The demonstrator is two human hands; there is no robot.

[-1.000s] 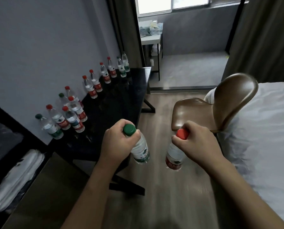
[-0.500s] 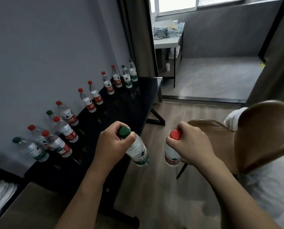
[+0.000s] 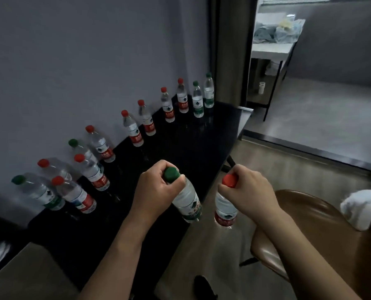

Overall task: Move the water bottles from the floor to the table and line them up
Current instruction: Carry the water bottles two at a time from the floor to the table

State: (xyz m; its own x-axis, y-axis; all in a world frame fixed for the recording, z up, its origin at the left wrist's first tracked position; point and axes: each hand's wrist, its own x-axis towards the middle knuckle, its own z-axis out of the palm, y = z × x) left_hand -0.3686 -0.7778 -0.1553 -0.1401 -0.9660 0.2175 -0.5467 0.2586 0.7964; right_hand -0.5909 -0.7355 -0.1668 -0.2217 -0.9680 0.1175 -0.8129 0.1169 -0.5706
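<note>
My left hand (image 3: 156, 189) has a tight grip round the neck of a green-capped bottle (image 3: 187, 203), fingers and thumb curled just under the cap, which pokes out above the fist. That bottle hangs tilted, its base swung toward the near edge of the black tabletop (image 3: 191, 144), over the edge rather than resting on it. My right hand (image 3: 248, 190) grips a red-capped bottle (image 3: 224, 210) the same way, fingers wrapped at the neck with the cap showing at the thumb side; it hangs nearly upright over the wood floor (image 3: 288, 167), just beside the tabletop and between it and the brown chair (image 3: 314, 232). The two held bottles are near each other but apart. Along the wall side of the tabletop I see a row of bottles (image 3: 134, 131) standing, red and green caps mixed, doubled up at the near end.
</note>
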